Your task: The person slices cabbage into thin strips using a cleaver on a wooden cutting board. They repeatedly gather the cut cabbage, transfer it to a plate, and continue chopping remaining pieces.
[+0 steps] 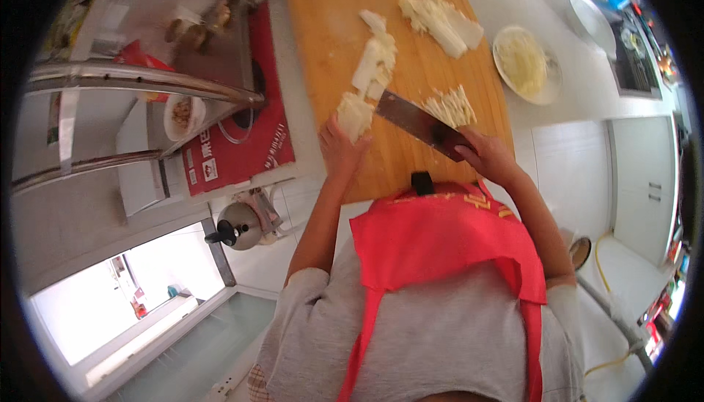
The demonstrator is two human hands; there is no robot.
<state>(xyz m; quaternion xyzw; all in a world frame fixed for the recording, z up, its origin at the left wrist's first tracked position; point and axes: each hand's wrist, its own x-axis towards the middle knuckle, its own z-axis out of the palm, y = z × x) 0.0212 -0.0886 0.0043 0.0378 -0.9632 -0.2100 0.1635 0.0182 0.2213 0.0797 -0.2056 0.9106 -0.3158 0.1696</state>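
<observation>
My right hand grips the handle end of a cleaver, whose blade slants across a wooden cutting board. The blade's far end meets a row of pale cabbage pieces. My left hand is closed around a pale chunk of cabbage at the near end of that row. Beyond the cleaver lies a small heap of thin cut strips. A larger stack of cabbage leaves rests at the board's far right.
Right of the board stands a plate of pale shreds. To the left, a metal rack holds a bowl of brown bits, beside a red box. A steel kettle sits at lower left. A white pot is at upper right.
</observation>
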